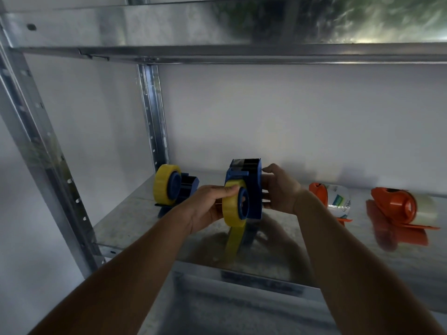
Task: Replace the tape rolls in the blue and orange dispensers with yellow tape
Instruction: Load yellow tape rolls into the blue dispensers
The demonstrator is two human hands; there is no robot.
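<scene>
I hold a blue tape dispenser [251,187] above the metal shelf [135,213]. My right hand [280,189] grips its far side. My left hand [210,206] pinches the yellow tape roll [231,206] that sits on the dispenser's blue hub; a strip of yellow tape hangs down from the roll. A second blue dispenser [179,187] with a yellow roll stands on the shelf to the left. Two orange dispensers [331,197] [399,206] holding clear tape rolls lie on the shelf to the right.
The shelf is galvanised metal with perforated uprights [154,112] at the left and back. Another shelf [217,27] runs overhead. A white wall closes the back. A lower shelf surface [229,308] shows beneath my forearms.
</scene>
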